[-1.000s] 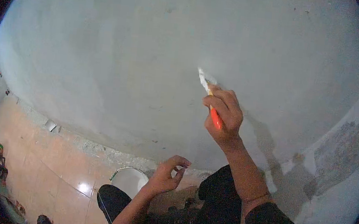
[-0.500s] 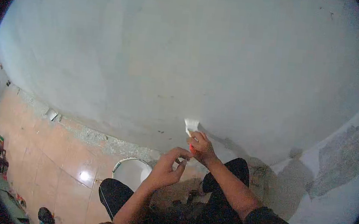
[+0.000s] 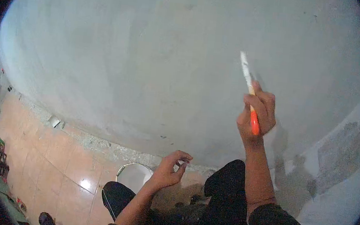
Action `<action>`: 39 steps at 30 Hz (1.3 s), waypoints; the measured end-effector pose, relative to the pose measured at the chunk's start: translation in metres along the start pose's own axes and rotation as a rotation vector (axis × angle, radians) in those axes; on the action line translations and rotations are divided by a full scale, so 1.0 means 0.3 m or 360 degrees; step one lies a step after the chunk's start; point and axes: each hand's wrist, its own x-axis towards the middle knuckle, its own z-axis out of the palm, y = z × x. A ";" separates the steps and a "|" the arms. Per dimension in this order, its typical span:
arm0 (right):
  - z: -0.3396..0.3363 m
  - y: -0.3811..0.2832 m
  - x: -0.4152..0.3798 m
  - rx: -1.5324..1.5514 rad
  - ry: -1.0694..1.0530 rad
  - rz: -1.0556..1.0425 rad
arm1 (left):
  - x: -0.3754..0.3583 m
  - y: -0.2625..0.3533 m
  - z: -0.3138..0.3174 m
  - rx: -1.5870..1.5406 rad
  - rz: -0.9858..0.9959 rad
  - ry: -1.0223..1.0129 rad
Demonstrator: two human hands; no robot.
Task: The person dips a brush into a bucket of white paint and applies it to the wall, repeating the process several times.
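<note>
A paintbrush (image 3: 254, 119) with an orange-tipped handle and white-coated bristles is held in my right hand (image 3: 260, 110). It is seen edge-on, bristles pointing up, close against the grey-white wall (image 3: 150, 57). My left hand (image 3: 170, 170) is near the foot of the wall, fingers curled with a gap between thumb and fingers; no object shows in it. Just left of that wrist stands a round white bucket (image 3: 132, 175), partly hidden by my forearm and knee.
Orange-brown floor tiles (image 3: 54, 157) lie to the left, with a rough strip (image 3: 99, 144) along the wall's base. On that strip sits a small metallic piece (image 3: 54, 121). Assorted items (image 3: 0, 160) stand at the far left. Rough grey patches mark the right wall (image 3: 346, 146).
My right hand has moved up and to the right with the paintbrush, away from my left hand. The brush has turned from its flat face to its edge. My left hand has hardly moved.
</note>
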 end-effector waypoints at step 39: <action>-0.050 0.028 -0.267 0.0045 -0.0836 0.0097 | 0.039 0.054 0.174 0.0091 0.0184 -0.0185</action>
